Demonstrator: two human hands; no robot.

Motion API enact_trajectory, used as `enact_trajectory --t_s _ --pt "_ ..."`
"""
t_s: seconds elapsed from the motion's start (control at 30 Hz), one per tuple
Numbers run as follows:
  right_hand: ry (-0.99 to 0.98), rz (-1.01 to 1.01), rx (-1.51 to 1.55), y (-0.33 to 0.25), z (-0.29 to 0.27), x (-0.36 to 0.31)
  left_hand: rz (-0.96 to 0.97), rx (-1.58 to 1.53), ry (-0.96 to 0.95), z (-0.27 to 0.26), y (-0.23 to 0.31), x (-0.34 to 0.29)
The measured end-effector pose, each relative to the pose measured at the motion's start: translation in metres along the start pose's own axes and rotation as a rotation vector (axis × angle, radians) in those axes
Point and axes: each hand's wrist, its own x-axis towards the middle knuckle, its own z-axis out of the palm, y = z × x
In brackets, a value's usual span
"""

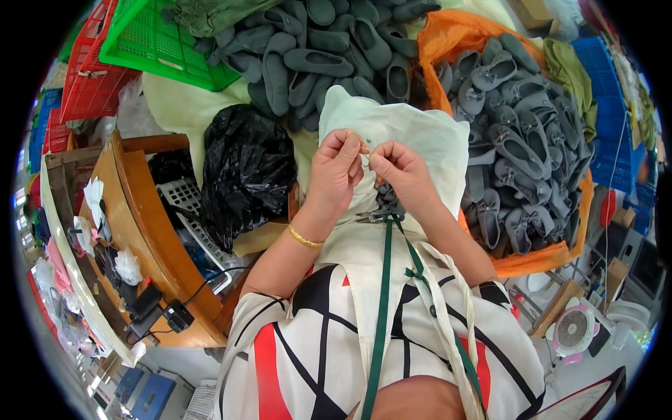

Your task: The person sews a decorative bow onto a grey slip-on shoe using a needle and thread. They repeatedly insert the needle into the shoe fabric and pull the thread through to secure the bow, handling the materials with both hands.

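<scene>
My left hand (334,169) and my right hand (404,176) are raised side by side over a white cloth (437,129) on my lap. Thumb and forefinger of each are pinched, with the fingertips almost meeting. Whatever they hold is too small to make out. Partly hidden below my right hand is a bunch of dark grey material (387,199). Just under it, small metal snips (372,218) hang from a green ribbon (381,294) that runs down my front.
Grey slip-on shoes (318,63) are heaped ahead. More, with small bows, fill an orange sack (437,35) at right. A black plastic bag (245,168) and a wooden table (143,210) stand left, below a green crate (161,52). A small fan (574,327) is at lower right.
</scene>
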Motion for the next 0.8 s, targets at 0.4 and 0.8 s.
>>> enact_trajectory --t_s 0.4,0.8 --pt "0.075 -0.099 -0.031 0.005 0.005 -0.007 -0.085 0.022 -0.031 0.002 0.001 -0.002" --pt "0.039 -0.011 -0.010 0.008 0.001 -0.005 -0.109 0.027 0.035 -0.004 -0.003 0.001"
